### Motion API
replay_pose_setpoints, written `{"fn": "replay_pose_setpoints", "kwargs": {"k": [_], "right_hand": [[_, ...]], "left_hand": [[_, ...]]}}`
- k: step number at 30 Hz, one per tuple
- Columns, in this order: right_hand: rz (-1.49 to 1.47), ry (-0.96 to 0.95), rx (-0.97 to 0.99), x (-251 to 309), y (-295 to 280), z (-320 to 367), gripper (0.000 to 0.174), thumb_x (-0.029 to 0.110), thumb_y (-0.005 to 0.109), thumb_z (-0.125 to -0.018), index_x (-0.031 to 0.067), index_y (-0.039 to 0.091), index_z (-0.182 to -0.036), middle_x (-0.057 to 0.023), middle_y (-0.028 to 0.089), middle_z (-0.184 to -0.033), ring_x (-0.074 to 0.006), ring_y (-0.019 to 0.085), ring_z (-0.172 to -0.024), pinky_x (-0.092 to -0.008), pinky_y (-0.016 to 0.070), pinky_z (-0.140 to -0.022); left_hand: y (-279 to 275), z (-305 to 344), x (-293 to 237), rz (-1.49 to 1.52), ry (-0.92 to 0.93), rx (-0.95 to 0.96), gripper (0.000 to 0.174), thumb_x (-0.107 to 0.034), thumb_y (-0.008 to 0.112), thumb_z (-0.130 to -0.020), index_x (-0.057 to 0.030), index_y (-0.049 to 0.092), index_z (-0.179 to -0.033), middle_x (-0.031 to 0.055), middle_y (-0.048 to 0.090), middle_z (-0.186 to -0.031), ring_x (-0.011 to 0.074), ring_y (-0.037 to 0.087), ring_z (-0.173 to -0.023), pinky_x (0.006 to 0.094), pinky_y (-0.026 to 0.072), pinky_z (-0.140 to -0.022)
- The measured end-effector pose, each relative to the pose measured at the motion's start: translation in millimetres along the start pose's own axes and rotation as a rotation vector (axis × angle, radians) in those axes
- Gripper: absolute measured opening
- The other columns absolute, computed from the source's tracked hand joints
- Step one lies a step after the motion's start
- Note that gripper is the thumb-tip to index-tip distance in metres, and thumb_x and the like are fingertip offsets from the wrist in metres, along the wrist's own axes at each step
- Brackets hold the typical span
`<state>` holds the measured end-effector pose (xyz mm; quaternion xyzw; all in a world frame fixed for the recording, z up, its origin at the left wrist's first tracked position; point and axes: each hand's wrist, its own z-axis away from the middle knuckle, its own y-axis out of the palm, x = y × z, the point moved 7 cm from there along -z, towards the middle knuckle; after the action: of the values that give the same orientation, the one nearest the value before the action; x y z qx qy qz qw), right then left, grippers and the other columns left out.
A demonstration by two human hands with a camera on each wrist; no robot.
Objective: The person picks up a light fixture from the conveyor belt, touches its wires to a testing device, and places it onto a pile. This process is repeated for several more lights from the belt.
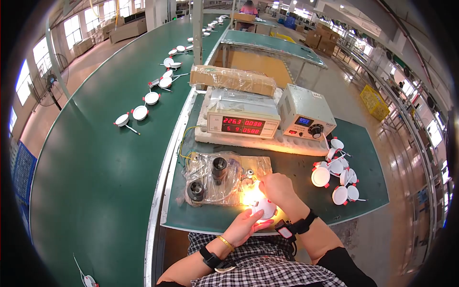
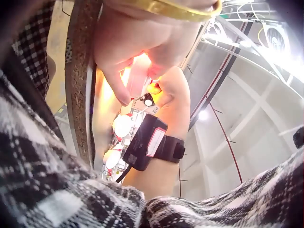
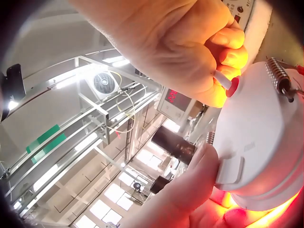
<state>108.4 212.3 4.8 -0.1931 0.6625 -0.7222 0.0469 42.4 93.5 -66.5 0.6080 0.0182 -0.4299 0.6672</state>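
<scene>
My left hand (image 1: 241, 228) grips a white round downlight (image 1: 266, 209) by its side, thumb on the housing. In the right wrist view, the downlight (image 3: 256, 137) shows its back, with a coiled spring clip (image 3: 280, 78) and a red grommet (image 3: 232, 87). A short white cable (image 3: 221, 78) runs from that grommet into the curled fingers of my right hand (image 3: 175, 47), which pinches it. In the head view, my right hand (image 1: 278, 191) is just above and right of the downlight. Bright yellow-orange light glows beneath and beside the housing. The cable's far end is hidden.
A plastic-wrapped board (image 1: 229, 189) with black lamp sockets (image 1: 219, 167) lies ahead. Behind stand a meter (image 1: 243, 123) with red digits and a grey power unit (image 1: 306, 115). Several downlights (image 1: 321, 177) are piled at right; more (image 1: 140, 113) line the green bench (image 1: 100, 167) at left.
</scene>
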Motion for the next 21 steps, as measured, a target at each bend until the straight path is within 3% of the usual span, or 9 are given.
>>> {"fn": "replay_pose_setpoints", "kwargs": {"k": [9,18,21], "right_hand": [[0.015,-0.021,-0.015,-0.4,3.2,-2.2,0.020,0.020,0.058,-0.075,0.0045,0.070,-0.072,-0.0195,0.067,-0.072,-0.0359,0.067,-0.069,-0.0447,0.0535,-0.063],[0.000,-0.017,-0.023,1.0,-0.5,1.6,0.018,0.018,0.060,-0.075,0.0032,0.069,-0.070,-0.0197,0.066,-0.070,-0.0360,0.066,-0.069,-0.0450,0.0528,-0.063],[0.013,-0.033,-0.038,0.2,0.1,1.2,0.023,0.022,0.057,-0.081,0.0047,0.068,-0.071,-0.0181,0.065,-0.069,-0.0372,0.065,-0.066,-0.0466,0.0521,-0.062]], "left_hand": [[-1.0,-0.3,0.1,-0.069,0.010,-0.094,0.035,-0.013,0.052,-0.097,0.0038,0.044,-0.127,0.0119,0.054,-0.125,0.0222,0.056,-0.113,0.0340,0.0477,-0.099],[2.7,0.6,-2.0,-0.118,0.015,-0.073,0.043,-0.013,0.059,-0.094,0.0066,0.040,-0.127,0.0139,0.051,-0.128,0.0220,0.055,-0.114,0.0349,0.0472,-0.100],[1.1,-1.0,-2.5,-0.255,0.038,-0.135,0.043,-0.009,0.060,-0.092,0.0067,0.038,-0.125,0.0163,0.052,-0.126,0.0240,0.058,-0.110,0.0342,0.0490,-0.097]]}}
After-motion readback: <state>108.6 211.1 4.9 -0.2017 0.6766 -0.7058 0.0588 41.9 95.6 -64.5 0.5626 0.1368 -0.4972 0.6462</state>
